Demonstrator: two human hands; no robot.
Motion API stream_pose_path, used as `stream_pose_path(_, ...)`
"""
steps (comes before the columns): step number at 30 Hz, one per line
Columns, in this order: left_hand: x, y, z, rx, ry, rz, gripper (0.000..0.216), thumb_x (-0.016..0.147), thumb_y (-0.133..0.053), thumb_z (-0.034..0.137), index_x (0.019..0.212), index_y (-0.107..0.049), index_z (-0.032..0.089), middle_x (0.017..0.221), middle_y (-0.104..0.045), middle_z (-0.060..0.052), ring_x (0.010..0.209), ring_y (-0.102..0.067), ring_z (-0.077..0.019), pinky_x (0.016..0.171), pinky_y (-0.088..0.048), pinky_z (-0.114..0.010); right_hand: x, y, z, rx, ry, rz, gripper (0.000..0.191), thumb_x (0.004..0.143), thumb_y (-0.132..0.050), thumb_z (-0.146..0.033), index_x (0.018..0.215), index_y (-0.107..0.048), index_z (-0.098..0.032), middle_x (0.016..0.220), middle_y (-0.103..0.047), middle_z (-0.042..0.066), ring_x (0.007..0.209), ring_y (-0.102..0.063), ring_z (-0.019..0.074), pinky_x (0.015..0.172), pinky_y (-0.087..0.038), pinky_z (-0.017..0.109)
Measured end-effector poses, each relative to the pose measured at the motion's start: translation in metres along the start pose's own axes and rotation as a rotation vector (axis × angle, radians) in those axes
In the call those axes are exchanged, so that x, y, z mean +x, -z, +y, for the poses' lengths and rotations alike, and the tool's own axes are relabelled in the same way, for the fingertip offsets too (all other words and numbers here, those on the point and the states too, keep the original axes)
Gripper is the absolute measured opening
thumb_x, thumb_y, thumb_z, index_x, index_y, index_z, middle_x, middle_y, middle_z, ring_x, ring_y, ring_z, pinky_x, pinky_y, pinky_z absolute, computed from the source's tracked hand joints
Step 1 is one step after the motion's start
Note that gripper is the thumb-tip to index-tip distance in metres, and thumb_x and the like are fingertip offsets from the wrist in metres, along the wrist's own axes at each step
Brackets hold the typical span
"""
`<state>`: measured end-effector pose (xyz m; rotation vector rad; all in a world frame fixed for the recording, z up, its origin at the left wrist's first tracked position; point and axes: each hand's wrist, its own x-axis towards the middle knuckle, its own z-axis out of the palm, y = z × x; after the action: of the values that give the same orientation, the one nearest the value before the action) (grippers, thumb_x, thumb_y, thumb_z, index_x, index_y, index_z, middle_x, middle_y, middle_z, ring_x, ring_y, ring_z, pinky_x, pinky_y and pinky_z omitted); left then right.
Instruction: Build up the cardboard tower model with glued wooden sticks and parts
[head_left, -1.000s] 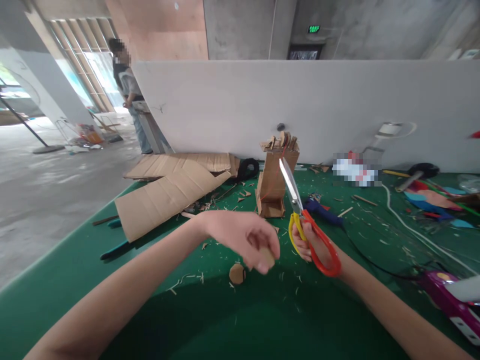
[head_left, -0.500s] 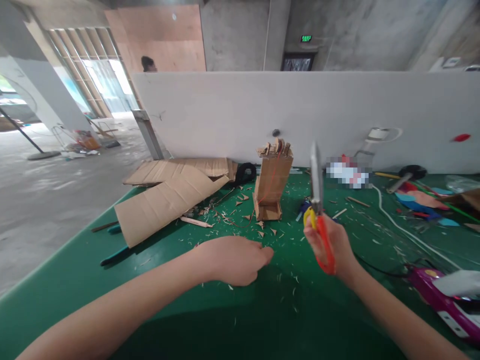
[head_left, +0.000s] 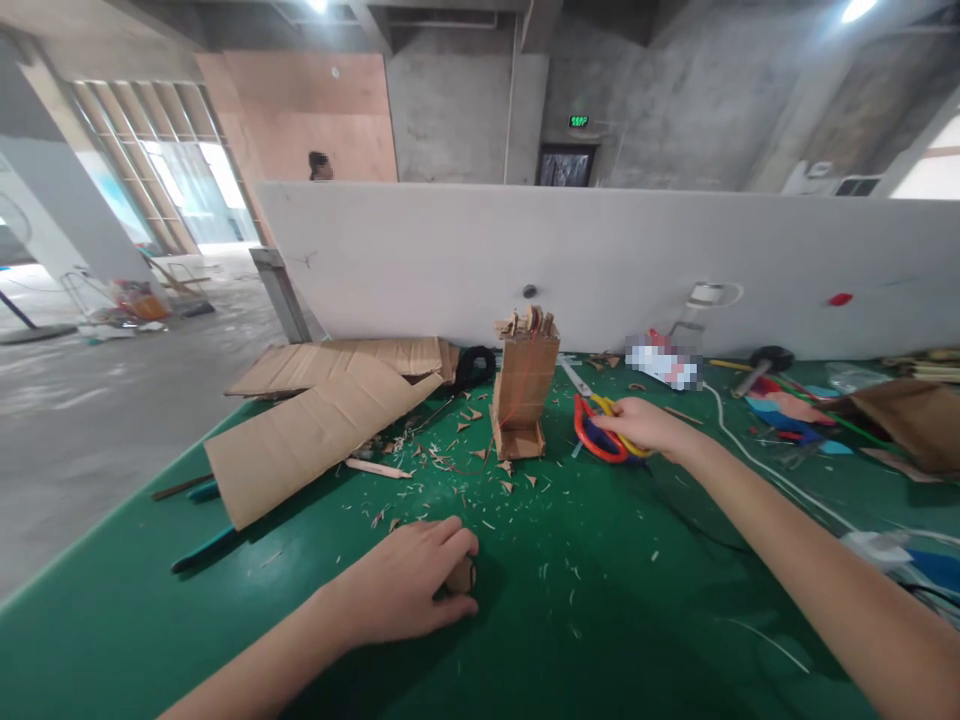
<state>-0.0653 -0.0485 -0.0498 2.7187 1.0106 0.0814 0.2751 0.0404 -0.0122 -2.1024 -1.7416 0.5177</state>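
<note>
My left hand (head_left: 416, 583) rests on the green table (head_left: 150, 610) with its fingers curled around small round cardboard pieces (head_left: 460, 575). My right hand (head_left: 641, 425) reaches far forward and lies on the red and yellow scissors (head_left: 596, 425), which lie flat on the table just right of a small upright cardboard tower (head_left: 523, 390). The fingers are on the handles; the blades point away toward the white partition.
Large corrugated cardboard sheets (head_left: 315, 420) lie at the back left, with scraps strewn around the tower. A white partition (head_left: 600, 260) borders the table's far side. Cables, coloured pieces and a brown box (head_left: 911, 420) crowd the right. A person's head (head_left: 320, 166) shows behind the partition.
My right hand has lowered the scissors from upright in the air down onto the table beside the tower. My left hand has drawn back toward me and closed over the round cardboard pieces.
</note>
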Motion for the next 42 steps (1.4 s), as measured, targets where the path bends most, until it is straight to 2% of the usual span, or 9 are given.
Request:
stream_pose_path(6,0.004,-0.005,-0.008,-0.024,0.009,0.053,0.015,0.091,-0.038,0.027,0.093,-0.051,0.02,0.09,-0.059,-0.002,0.077,-0.058,-0.0161,0.066,-0.041,-0.027,0.05,-0.012,-0.043,-0.154,-0.025,0.045,0.025,0.074,-0.062,-0.036,0.063,-0.058,-0.015,0.057,-0.057,0.007,0.064,-0.061,0.0208,0.053,-0.037,0.028)
stream_pose_path(10,0.005,-0.007,-0.01,0.021,0.012,0.046,0.018,0.092,-0.035,0.025,0.096,-0.051,0.021,0.09,-0.06,-0.002,0.078,-0.059,-0.0169,0.067,-0.042,-0.028,0.079,-0.022,-0.059,-0.199,-0.082,0.017,0.026,0.078,-0.065,-0.033,0.087,-0.063,-0.008,0.083,-0.064,0.013,0.08,-0.063,0.0227,0.063,-0.046,0.029)
stream_pose_path(15,0.006,-0.006,-0.008,0.025,0.014,0.043,0.019,0.092,-0.035,0.025,0.098,-0.052,0.021,0.09,-0.06,-0.002,0.079,-0.059,-0.0166,0.068,-0.043,-0.027,0.088,-0.044,-0.052,-0.221,-0.074,0.005,0.037,0.085,-0.059,-0.032,0.116,-0.054,-0.013,0.115,-0.056,0.011,0.099,-0.058,0.0212,0.081,-0.049,0.038)
stream_pose_path(19,0.008,-0.008,-0.008,0.039,0.035,0.05,0.018,0.091,-0.037,0.023,0.1,-0.053,0.021,0.09,-0.06,-0.002,0.078,-0.059,-0.0157,0.066,-0.043,-0.025,0.083,-0.051,-0.048,-0.234,0.019,0.032,0.035,0.086,-0.057,-0.032,0.116,-0.054,-0.015,0.116,-0.056,0.01,0.099,-0.058,0.0211,0.081,-0.049,0.039)
stream_pose_path(24,0.017,-0.012,-0.013,0.092,0.051,0.056,0.017,0.092,-0.037,0.026,0.1,-0.052,0.022,0.093,-0.06,-0.002,0.08,-0.061,-0.0171,0.066,-0.045,-0.026,0.077,-0.019,-0.043,-0.297,0.161,0.081,0.027,0.09,-0.047,-0.03,0.111,-0.058,-0.017,0.117,-0.06,0.008,0.104,-0.057,0.0209,0.086,-0.045,0.034)
stream_pose_path(28,0.033,-0.01,-0.017,0.138,0.046,0.063,0.018,0.093,-0.036,0.029,0.098,-0.052,0.021,0.093,-0.059,-0.003,0.08,-0.061,-0.0179,0.065,-0.045,-0.027,0.054,0.003,-0.014,-0.414,0.135,-0.051,0.028,0.074,-0.061,-0.025,0.1,-0.063,-0.015,0.103,-0.067,0.013,0.096,-0.061,0.0274,0.073,-0.046,0.031)
stream_pose_path(32,0.048,-0.004,-0.016,0.079,-0.067,0.023,0.022,0.093,-0.036,0.03,0.106,-0.051,0.023,0.102,-0.058,-0.003,0.085,-0.061,-0.0177,0.068,-0.045,-0.027,0.016,-0.008,0.018,-0.509,0.046,-0.129,0.03,0.065,-0.065,-0.023,0.094,-0.063,-0.014,0.092,-0.068,0.015,0.081,-0.064,0.0302,0.061,-0.045,0.033)
stream_pose_path(38,0.049,0.002,-0.015,0.021,-0.061,0.077,0.02,0.091,-0.034,0.02,0.096,-0.054,0.02,0.093,-0.056,-0.004,0.081,-0.058,-0.0154,0.069,-0.045,-0.026,-0.016,-0.035,0.035,-0.542,0.042,0.084,0.037,0.082,-0.043,-0.022,0.117,-0.048,-0.011,0.104,-0.062,0.02,0.093,-0.061,0.0313,0.067,-0.044,0.036)
stream_pose_path(42,0.045,-0.001,-0.021,0.047,-0.036,0.104,0.015,0.086,-0.045,0.027,0.094,-0.054,0.018,0.093,-0.055,-0.005,0.088,-0.056,-0.0191,0.072,-0.045,-0.029,-0.02,-0.032,0.038,-0.321,0.01,0.322,0.046,0.086,-0.042,-0.046,0.117,-0.046,-0.013,0.091,-0.065,0.016,0.075,-0.063,0.0285,0.06,-0.043,0.034)
